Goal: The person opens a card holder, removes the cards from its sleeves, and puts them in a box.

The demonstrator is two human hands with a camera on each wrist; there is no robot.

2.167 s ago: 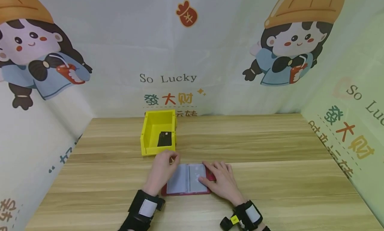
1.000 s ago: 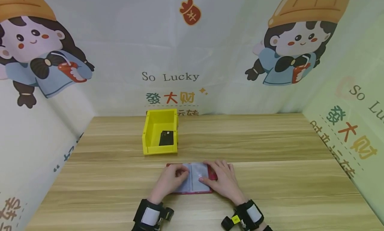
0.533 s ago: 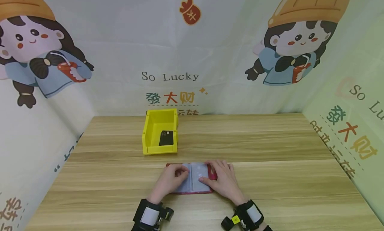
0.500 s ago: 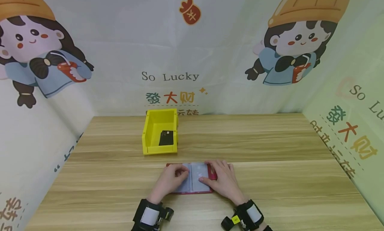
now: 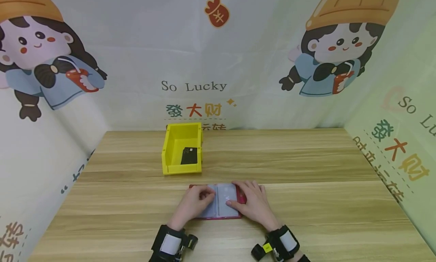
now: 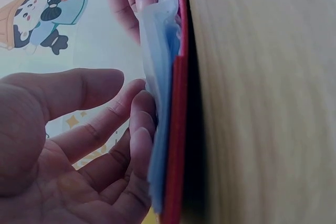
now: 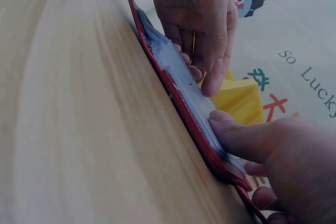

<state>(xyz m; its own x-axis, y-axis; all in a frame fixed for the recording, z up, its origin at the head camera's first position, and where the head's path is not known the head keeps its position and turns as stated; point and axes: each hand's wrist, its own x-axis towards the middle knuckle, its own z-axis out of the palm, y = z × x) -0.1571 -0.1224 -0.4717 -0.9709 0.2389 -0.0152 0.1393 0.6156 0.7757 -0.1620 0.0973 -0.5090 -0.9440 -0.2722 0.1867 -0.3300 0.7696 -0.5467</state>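
A red card holder (image 5: 235, 216) lies open on the wooden table (image 5: 306, 201), its clear sleeves (image 5: 225, 199) facing up. My left hand (image 5: 201, 199) covers its left half, bent fingertips (image 6: 140, 129) touching the sleeve edges and the thumb held apart. Lying flat on the right half is my right hand (image 5: 246, 199), whose thumb (image 7: 247, 140) presses on the sleeves. The right wrist view shows the holder (image 7: 178, 95) edge-on with my left hand (image 7: 205, 35) above it. Beyond the holder stands a yellow bin (image 5: 169, 148) with a black card (image 5: 189, 156) inside.
Printed cartoon curtains (image 5: 218, 65) close off the back and both sides of the table. Bare wood stretches right of the holder and along the front edge. Both wrists carry black camera straps (image 5: 170, 243).
Since 2.2 s ago my left hand came from the holder's upper left corner onto its left page. Over the last second both hands and the holder have stayed almost still.
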